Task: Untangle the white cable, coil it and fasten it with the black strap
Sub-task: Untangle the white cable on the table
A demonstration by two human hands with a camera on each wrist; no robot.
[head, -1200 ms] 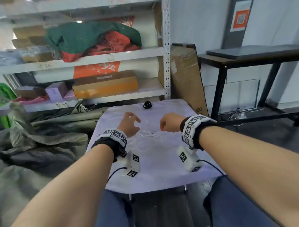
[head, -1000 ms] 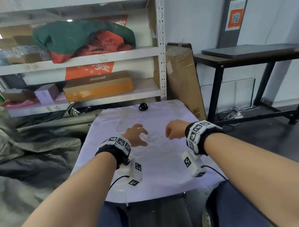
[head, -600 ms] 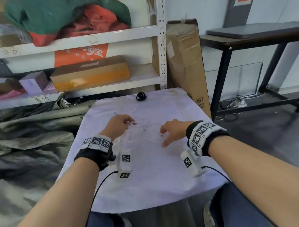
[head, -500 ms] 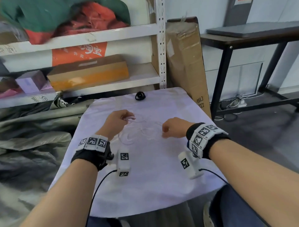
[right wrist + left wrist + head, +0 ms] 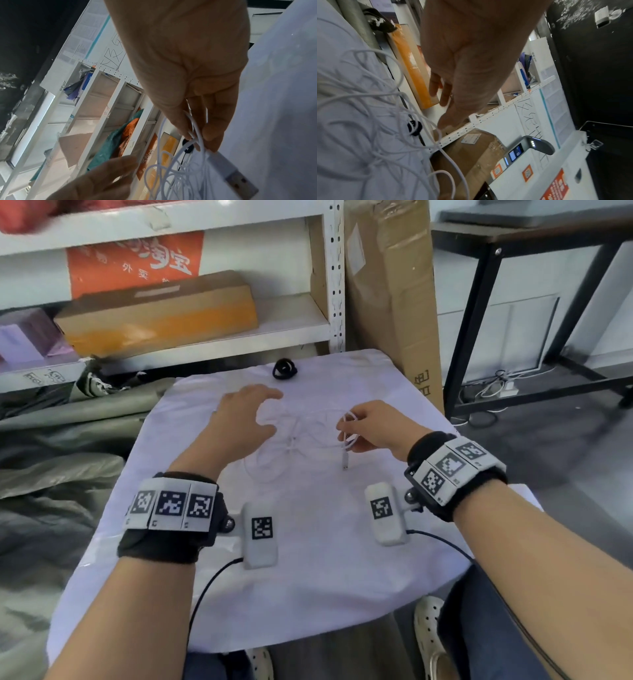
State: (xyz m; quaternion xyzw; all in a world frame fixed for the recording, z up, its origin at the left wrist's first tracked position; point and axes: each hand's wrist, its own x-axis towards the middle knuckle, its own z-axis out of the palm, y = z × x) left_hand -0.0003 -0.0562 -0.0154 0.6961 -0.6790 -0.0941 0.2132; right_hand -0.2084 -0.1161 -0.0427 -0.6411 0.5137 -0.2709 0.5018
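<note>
Three views: one head camera, two wrist cameras.
Head view looks forward and down on the cloth-covered table (image 5: pixel 308 559), both forearms lower frame. Wrist views sit close under each palm, tilted, facing the shelves; all three share the white cable (image 5: pixel 291 445) (image 5: pixel 385 121) (image 5: pixel 180 169) and black strap (image 5: pixel 284 369) (image 5: pixel 414 127) (image 5: pixel 187 146).

- A few strands of the thin white cable (image 5: pixel 349 429) have been lifted off the white cloth-covered table (image 5: pixel 318 577), pinched by the right hand (image 5: pixel 375 426), which earlier lay curled above the tangle.
- The left hand (image 5: pixel 239 419), earlier holding the cable, has been opened and raised above it.
</note>
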